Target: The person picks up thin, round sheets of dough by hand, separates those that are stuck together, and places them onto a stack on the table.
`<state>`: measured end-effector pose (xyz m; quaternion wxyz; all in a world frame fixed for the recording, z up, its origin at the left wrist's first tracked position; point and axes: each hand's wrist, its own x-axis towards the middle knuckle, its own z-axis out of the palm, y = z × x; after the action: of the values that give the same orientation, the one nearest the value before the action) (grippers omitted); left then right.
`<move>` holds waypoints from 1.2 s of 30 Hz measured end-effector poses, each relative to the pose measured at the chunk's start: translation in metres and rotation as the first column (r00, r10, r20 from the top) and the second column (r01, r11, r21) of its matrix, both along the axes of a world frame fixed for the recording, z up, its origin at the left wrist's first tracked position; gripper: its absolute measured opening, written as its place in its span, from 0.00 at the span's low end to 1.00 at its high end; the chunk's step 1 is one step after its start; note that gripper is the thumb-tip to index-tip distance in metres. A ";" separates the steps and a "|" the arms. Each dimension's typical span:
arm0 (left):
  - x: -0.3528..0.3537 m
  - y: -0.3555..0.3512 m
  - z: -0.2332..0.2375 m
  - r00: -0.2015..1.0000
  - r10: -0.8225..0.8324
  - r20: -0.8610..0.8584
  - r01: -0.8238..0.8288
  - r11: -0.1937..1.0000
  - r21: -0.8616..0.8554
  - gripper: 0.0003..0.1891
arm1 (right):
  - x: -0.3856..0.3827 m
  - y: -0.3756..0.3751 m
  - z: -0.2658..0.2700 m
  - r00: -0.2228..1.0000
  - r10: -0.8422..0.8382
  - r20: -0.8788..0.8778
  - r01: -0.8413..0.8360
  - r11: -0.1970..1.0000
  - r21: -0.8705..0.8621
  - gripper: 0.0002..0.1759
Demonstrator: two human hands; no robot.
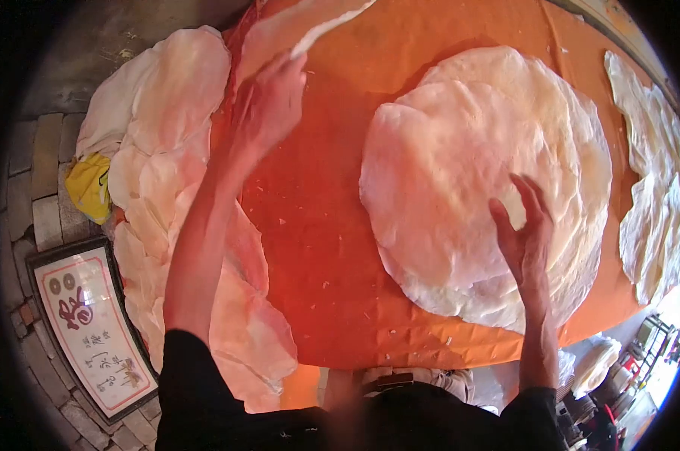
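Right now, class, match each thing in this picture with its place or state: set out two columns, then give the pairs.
1 left hand
2 right hand
3 yellow bundle
4 sign

A framed, lying on the bricks
B resting flat on the round stack
C lifting a thin sheet
D tucked beside the left pile

Pairs: 1-C; 2-B; 3-D; 4-A

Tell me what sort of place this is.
Probably a small food workshop or stall: a stack of thin round sheets on an orange-covered table, the left hand holding one sheet up, brick floor below.
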<state>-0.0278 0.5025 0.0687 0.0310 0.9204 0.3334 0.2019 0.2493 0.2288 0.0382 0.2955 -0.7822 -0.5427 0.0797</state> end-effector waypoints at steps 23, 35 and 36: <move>0.014 -0.245 -0.060 0.770 0.555 0.314 0.035 0.454 -0.890 0.12 | -0.096 -0.015 -0.039 -0.334 0.010 -0.942 -0.063 0.997 0.033 0.23; -0.065 -0.200 0.006 0.406 0.825 0.394 0.048 0.411 -0.910 0.13 | -0.061 -0.010 0.061 0.529 0.286 -0.799 -0.148 0.958 0.246 0.08; -0.063 -0.203 0.039 0.402 0.800 0.446 0.111 0.441 -0.891 0.15 | -0.036 -0.014 0.070 0.505 0.248 -0.827 -0.114 0.969 0.221 0.07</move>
<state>-0.0906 0.2998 0.1078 0.5638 0.4441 0.5391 0.4407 0.2132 0.2151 0.1085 0.5647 -0.5607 -0.4130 0.4428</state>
